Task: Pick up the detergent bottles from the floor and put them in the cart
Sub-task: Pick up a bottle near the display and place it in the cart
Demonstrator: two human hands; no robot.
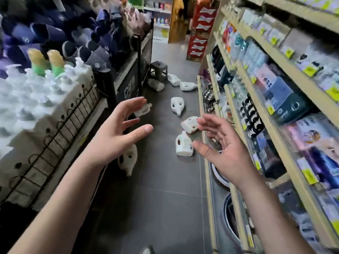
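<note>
Hands: left hand [119,129] and right hand [225,153] spread wide and empty, likely readying a reach.
Bottles: detergent bottles [184,146] lie toppled across the floor [161,198].
Cart: cart [45,143] at the floor's left edge, handy for loading.

The left hand [117,132] partly hides one detergent bottle [145,110].

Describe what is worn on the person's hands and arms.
Nothing is worn: the left hand and right hand are bare, with no gloves, and both forearms are uncovered to the frame edge, with no sleeves, watch or bracelet in view.
</note>
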